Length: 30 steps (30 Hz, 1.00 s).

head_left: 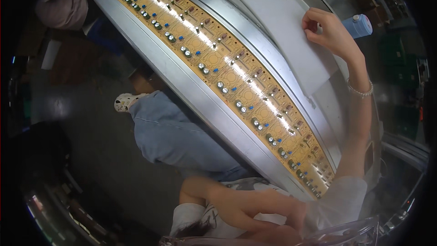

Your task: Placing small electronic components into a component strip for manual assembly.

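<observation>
Conveyor rail (200, 98) runs past my knees carrying a long row of tan circuit boards (236, 70), each studded with silver capacitors and small blue parts. Beyond it a white foam sheet (291, 36) lies on the far ledge; my right hand (330, 29) reaches across the boards and pinches its edge, fingers curled. Risk as I judge it: my forearm hangs over the boards, so dropping the elbow or dragging the sheet could knock components. My left hand (255, 207) rests low at my lap, fingers extended; whether it grips anything I cannot tell. A blue-capped bottle (362, 25) stands just beside my right hand and could tip.
</observation>
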Each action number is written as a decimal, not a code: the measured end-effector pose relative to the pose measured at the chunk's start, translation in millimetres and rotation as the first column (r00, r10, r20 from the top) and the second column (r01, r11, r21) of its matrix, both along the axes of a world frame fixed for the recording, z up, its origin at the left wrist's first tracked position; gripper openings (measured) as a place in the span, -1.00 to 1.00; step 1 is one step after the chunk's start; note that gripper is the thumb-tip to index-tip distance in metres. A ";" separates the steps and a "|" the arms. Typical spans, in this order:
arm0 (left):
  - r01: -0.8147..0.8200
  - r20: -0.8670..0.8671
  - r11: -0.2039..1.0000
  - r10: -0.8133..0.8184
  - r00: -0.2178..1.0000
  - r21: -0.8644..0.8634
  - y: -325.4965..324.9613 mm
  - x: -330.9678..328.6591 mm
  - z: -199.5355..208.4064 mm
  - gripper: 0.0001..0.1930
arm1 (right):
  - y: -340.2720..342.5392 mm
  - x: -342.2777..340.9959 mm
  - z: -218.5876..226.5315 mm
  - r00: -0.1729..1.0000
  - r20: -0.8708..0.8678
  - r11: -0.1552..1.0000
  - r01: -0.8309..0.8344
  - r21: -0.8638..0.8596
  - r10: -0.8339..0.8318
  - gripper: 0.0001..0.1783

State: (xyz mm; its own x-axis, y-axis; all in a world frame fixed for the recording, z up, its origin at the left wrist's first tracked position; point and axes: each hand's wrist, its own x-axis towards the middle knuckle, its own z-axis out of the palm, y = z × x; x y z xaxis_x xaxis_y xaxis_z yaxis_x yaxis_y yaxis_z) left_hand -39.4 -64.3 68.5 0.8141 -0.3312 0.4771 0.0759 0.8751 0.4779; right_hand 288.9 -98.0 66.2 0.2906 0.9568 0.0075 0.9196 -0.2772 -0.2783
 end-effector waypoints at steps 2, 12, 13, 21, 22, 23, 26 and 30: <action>-0.023 0.030 0.999 0.024 0.999 -0.023 -3.3 -1.9 -7.7 -0.64 | 0.4 0.6 -1.2 1.000 -0.004 0.999 -0.019 0.034 0.019 -0.94; -0.008 -0.012 0.985 0.006 1.000 -0.174 -3.7 0.6 -9.1 -0.83 | -0.7 6.0 -0.3 0.979 -0.174 0.983 -0.075 0.165 0.104 -0.94; -0.014 0.009 0.987 0.016 1.000 -0.162 -4.0 0.9 -12.2 -0.84 | 0.0 5.2 -2.5 0.976 -0.192 0.981 -0.067 0.184 0.102 -0.94; 0.027 0.059 0.992 -0.020 0.998 -0.123 -1.6 -2.1 -23.1 -0.87 | 6.2 -4.0 -5.2 0.979 -0.194 0.988 -0.034 0.153 0.064 -0.93; -0.010 0.036 0.991 0.015 0.999 -0.135 -2.1 -1.2 -19.1 -0.88 | 6.9 -4.8 -7.8 0.980 -0.177 0.979 -0.059 0.196 0.094 -0.95; -0.047 0.013 0.988 0.049 0.999 -0.147 -2.9 0.1 -14.4 -0.88 | 7.5 -5.4 -10.8 0.980 -0.159 0.968 -0.084 0.238 0.124 -0.95; -0.122 -0.033 0.979 0.118 0.992 -0.165 -6.6 2.8 -9.0 -0.89 | 9.3 -7.4 -13.4 0.976 -0.117 0.937 -0.136 0.321 0.182 -0.97; -0.158 0.116 0.984 0.167 0.979 -0.085 -12.3 2.6 -16.4 -0.86 | 9.3 -15.7 -6.8 0.973 -0.219 0.957 -0.003 0.290 0.070 -0.94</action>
